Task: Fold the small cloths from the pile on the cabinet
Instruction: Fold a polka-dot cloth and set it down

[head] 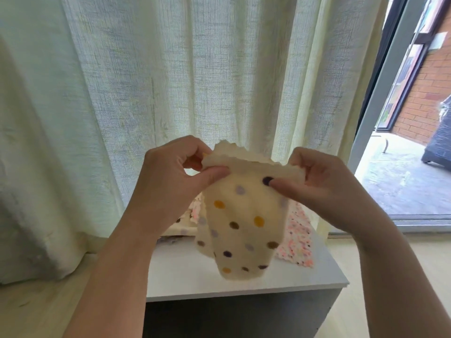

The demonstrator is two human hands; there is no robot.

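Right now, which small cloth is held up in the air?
The cream cloth with coloured dots: left hand and right hand pinch its top edge; the pink-speckled cloth lies on the cabinet.

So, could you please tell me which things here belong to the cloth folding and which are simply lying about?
Job: dotted cloth, pinched by left hand and right hand; pink speckled cloth; cloth pile; cabinet.
Just there: curtain; door frame; brick wall.
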